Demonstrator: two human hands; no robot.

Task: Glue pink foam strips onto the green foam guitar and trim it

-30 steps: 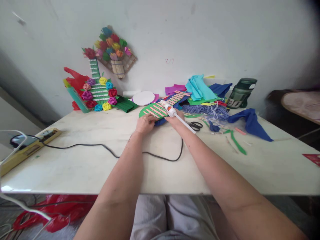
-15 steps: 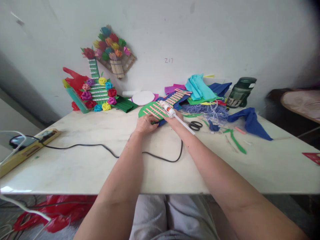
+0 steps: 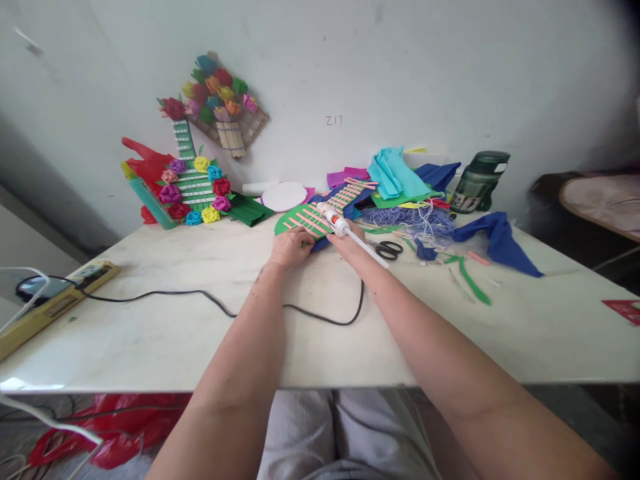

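Green guitar-shaped panel [image 3: 304, 219] still lies just beyond the left hand [image 3: 291, 247], whose fingers now curl at its near edge where they lay flatter a second ago, what they pinch unclear, while the right hand [image 3: 346, 244] still grips a white glue gun [image 3: 336, 221] over it.

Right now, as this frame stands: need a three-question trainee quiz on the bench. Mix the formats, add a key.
1. Which hand holds the white hot glue gun?
2. True or false: the black-handled scissors lie to the right of the glue gun in the picture.
3. Which of these is the left hand closest to?
A) the dark green bottle
B) the green panel with pink strips
C) the tangle of blue-violet yarn

Key: 1. the right hand; 2. true; 3. B.
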